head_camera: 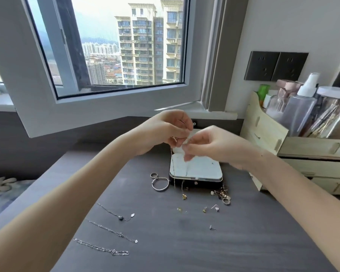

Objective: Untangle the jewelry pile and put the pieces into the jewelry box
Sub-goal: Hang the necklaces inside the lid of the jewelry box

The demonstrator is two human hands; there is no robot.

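My left hand (165, 130) and my right hand (210, 144) are raised above the open jewelry box (196, 169), and both pinch a thin chain (173, 173) that hangs down past the box's front edge. Its lower end dangles near a small gold charm (184, 196). Where the fingertips meet, the chain is mostly hidden. On the dark table lie a silver bangle (160, 184) with a small ring (154, 175), three straightened chains (114, 232) at the left front, a small tangle of rings and earrings (223, 194), and scattered earrings (214, 208).
A wooden desk organizer (267, 134) with bottles and jars stands at the right, close to the box. An open window frame (106, 107) juts over the table's back left. The table's left edge (53, 169) drops to a bed.
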